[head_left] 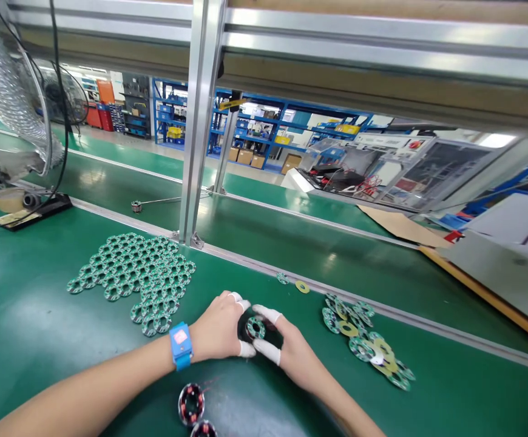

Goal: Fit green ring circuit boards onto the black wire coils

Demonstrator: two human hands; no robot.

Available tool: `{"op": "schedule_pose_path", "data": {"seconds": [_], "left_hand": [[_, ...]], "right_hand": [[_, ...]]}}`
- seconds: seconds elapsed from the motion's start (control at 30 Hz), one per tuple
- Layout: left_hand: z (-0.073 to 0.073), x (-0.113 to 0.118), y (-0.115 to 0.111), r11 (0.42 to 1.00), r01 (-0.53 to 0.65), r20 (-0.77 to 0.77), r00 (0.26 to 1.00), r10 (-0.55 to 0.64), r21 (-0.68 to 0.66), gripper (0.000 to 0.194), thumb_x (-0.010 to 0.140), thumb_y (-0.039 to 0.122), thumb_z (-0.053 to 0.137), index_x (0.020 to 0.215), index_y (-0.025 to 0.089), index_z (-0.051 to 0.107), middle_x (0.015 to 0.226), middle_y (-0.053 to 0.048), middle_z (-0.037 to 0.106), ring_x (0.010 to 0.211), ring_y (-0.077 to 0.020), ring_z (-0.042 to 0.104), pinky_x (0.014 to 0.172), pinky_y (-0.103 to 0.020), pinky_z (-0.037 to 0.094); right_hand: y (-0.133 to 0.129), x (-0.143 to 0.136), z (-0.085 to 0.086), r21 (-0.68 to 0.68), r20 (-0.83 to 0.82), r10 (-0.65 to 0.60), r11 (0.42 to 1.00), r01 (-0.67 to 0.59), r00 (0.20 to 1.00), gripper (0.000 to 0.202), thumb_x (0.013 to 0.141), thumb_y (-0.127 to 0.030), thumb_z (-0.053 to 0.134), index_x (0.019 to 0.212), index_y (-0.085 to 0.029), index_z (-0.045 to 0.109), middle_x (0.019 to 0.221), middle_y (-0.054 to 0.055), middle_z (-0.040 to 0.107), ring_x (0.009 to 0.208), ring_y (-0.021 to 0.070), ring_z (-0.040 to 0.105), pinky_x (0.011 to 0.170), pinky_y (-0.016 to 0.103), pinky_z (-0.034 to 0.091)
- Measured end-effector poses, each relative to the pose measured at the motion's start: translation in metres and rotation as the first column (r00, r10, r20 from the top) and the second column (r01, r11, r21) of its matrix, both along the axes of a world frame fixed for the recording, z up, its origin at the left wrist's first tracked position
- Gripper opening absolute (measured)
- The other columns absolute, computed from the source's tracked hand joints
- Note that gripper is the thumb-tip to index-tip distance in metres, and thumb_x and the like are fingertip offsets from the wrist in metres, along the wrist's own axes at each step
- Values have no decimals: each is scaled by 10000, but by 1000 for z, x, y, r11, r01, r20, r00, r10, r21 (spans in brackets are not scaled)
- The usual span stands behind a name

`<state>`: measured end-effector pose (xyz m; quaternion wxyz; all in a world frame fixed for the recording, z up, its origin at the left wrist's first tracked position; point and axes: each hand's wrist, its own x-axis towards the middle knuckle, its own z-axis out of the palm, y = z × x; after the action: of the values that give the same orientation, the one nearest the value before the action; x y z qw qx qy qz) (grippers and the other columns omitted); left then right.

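My left hand (216, 328), with a blue wrist strap (181, 346) on its wrist, curls round the left side of a motor stator (255, 328) with a round green circuit board on top. From the other side, my right hand (294, 349) closes its thumb and finger on the same part. White finger cots cover fingertips on both hands. Two wound stators with red coils (191, 404) sit nearer to me, the second cut off by the lower edge. To the right lies a loose pile of green ring boards (362, 348) mixed with yellow rings (348, 328).
Rows of stators with green boards (141, 273) stand at left on the green bench (27, 358). An aluminium post (195, 133) rises behind them. A yellow ring (302, 286) lies by the rail. A foil duct (11, 85) hangs at far left.
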<state>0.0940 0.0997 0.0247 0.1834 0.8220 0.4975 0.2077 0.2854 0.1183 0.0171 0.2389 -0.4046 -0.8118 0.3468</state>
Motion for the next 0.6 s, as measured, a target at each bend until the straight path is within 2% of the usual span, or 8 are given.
{"op": "schedule_pose_path", "data": {"seconds": [0.07,0.13,0.27,0.4,0.5,0.6], "left_hand": [[6,0,-4,996,59,-11,998,-59,74,350,709,223,655,1043,163,569,1034,-67,561,960,-205,505,836,-281,426],[6,3,-7,979,151,-114,984,-136,136,216,765,95,536,962,165,589,983,-58,582,929,-187,520,814,-266,430],[-4,10,-10,935,279,-309,929,-205,217,132,841,101,471,799,151,586,832,-52,593,808,-191,531,704,-299,436],[-9,12,-10,888,339,-348,910,-226,310,199,883,96,444,736,141,571,752,-47,578,781,-190,528,658,-312,415],[-8,13,-11,858,395,-394,883,-255,329,207,880,84,450,722,133,575,723,-55,580,790,-199,534,655,-310,414],[-6,12,-11,869,399,-393,879,-272,293,204,875,75,443,740,133,585,755,-70,597,818,-208,541,686,-313,428]], "right_hand": [[1,4,-1,-59,-33,50,997,-52,998,469,785,-341,581,1217,-175,506,1185,125,570,1072,275,534,953,445,423],[2,7,0,-86,-42,78,993,-81,996,427,806,-340,565,1198,-179,515,1176,121,577,1084,270,533,968,448,414],[0,4,-2,-44,-67,55,997,-58,996,319,840,-317,528,1132,-187,539,1121,112,599,1034,255,559,939,434,443],[-8,-1,-14,-10,-90,-13,1000,12,996,314,838,-298,511,1131,-186,526,1127,115,587,1046,256,547,947,440,435],[-11,-3,-22,13,-88,-71,997,73,994,331,829,-268,492,1151,-192,512,1148,115,575,1071,257,530,964,445,415],[-11,-3,-14,23,-58,-77,997,78,995,349,806,-247,491,1149,-191,515,1141,114,581,1064,256,533,949,441,423]]}}
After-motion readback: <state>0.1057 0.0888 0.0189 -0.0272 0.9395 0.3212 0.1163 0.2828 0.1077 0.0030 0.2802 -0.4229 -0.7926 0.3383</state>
